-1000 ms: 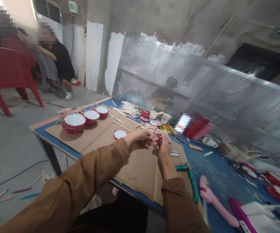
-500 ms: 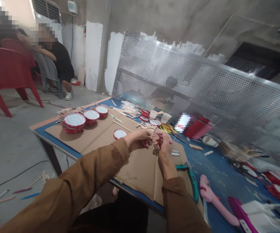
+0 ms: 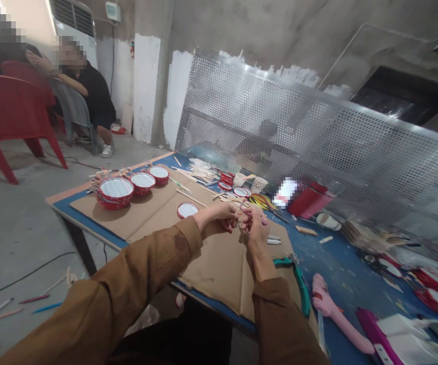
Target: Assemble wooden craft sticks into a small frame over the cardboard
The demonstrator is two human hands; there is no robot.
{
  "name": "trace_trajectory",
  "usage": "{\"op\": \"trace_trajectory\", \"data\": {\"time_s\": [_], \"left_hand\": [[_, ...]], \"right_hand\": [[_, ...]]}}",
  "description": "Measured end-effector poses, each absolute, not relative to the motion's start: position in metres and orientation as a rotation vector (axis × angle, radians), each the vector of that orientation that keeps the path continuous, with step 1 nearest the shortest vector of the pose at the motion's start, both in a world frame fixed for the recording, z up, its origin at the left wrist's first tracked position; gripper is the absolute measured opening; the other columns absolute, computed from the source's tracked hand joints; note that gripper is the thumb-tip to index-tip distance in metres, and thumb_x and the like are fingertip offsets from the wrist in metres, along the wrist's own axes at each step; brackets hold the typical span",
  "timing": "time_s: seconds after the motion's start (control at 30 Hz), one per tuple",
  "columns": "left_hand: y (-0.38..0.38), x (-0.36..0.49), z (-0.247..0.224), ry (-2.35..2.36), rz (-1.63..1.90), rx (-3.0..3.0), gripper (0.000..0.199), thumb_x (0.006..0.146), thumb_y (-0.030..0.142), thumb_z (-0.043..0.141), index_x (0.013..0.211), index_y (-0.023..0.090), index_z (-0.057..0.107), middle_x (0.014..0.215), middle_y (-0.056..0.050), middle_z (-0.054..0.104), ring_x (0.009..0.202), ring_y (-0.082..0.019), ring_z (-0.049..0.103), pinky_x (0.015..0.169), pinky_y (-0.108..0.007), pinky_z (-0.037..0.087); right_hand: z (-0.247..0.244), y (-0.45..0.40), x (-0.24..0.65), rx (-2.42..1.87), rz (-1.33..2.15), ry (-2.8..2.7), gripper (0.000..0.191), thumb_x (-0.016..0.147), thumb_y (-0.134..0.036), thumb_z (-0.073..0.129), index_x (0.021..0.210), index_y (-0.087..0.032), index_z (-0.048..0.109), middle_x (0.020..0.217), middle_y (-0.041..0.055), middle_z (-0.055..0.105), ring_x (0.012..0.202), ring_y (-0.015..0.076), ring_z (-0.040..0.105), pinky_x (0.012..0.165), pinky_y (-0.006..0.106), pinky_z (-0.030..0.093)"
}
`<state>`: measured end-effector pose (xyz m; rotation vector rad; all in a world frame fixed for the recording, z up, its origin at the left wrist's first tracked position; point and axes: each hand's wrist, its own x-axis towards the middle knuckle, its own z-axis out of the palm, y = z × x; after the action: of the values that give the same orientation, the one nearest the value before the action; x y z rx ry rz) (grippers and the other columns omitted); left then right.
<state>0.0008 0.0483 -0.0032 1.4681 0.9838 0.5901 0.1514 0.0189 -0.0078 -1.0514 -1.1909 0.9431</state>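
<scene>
My left hand [image 3: 226,216] and my right hand [image 3: 256,223] almost meet above the cardboard sheet [image 3: 219,268]. Both are closed, their fingertips pinching at a small, thin, pale and reddish piece [image 3: 241,207] whose kind I cannot make out. Fingers hide most of it. To the left of my left hand lies a round red-rimmed disc with a white face [image 3: 187,210]. Beyond my hands are thin wooden sticks [image 3: 231,201]. Just right of my right hand lie some pale markers [image 3: 274,241]. Teal-handled pliers [image 3: 298,284] rest by my right forearm.
Stacks of red-rimmed discs [image 3: 116,188] stand at the left of the cardboard. A pink glue gun [image 3: 336,314], a red container [image 3: 307,200] and yellow-handled scissors [image 3: 260,201] are on the blue table [image 3: 340,263]. A perforated metal panel [image 3: 280,111] rises behind. People sit at far left.
My right hand has shifted slightly left, its fingers moving at the small piece. The left hand stays nearly in place. Nothing on the table has visibly moved.
</scene>
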Motion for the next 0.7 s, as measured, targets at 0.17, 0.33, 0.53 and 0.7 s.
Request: {"op": "trace_trajectory", "data": {"time_s": [0.17,0.33,0.53,0.7], "left_hand": [[0.0469,-0.0001,-0.0016,0.99,0.589,1.458,0.016,0.093,0.021,0.06,0.079,0.014,0.058,0.054,0.002,0.061,0.05,-0.01,0.065,0.056,-0.019,0.054],[0.0443,-0.0002,0.001,0.965,0.594,1.461,0.016,0.094,0.021,0.058,0.081,0.014,0.06,0.055,0.002,0.063,0.049,-0.01,0.064,0.057,-0.019,0.054],[0.045,0.0006,0.0014,0.999,0.582,1.457,0.018,0.095,0.014,0.051,0.079,0.014,0.059,0.053,0.001,0.061,0.05,-0.011,0.065,0.057,-0.021,0.055],[0.0443,0.0003,0.0019,0.99,0.586,1.466,0.018,0.095,0.015,0.051,0.079,0.013,0.06,0.054,0.002,0.061,0.049,-0.01,0.064,0.057,-0.019,0.054]], "right_hand": [[-0.0059,0.0171,0.1503,-1.016,0.92,-1.201,0.046,0.078,-0.062,0.068,0.083,-0.017,0.067,0.051,-0.0054,0.058,0.035,0.0082,0.051,0.033,0.017,0.029],[-0.0061,0.0172,0.1466,-1.047,0.931,-1.229,0.048,0.074,-0.065,0.07,0.084,-0.018,0.067,0.053,-0.0045,0.061,0.036,0.0087,0.052,0.034,0.018,0.03],[-0.0053,0.0152,0.1446,-1.068,0.869,-1.196,0.048,0.075,-0.066,0.067,0.08,-0.018,0.066,0.05,-0.0053,0.058,0.034,0.0079,0.049,0.033,0.018,0.029],[-0.0085,0.0142,0.1423,-1.024,0.867,-1.237,0.044,0.079,-0.062,0.066,0.084,-0.018,0.067,0.054,-0.0051,0.06,0.036,0.0075,0.05,0.035,0.018,0.029]]}}
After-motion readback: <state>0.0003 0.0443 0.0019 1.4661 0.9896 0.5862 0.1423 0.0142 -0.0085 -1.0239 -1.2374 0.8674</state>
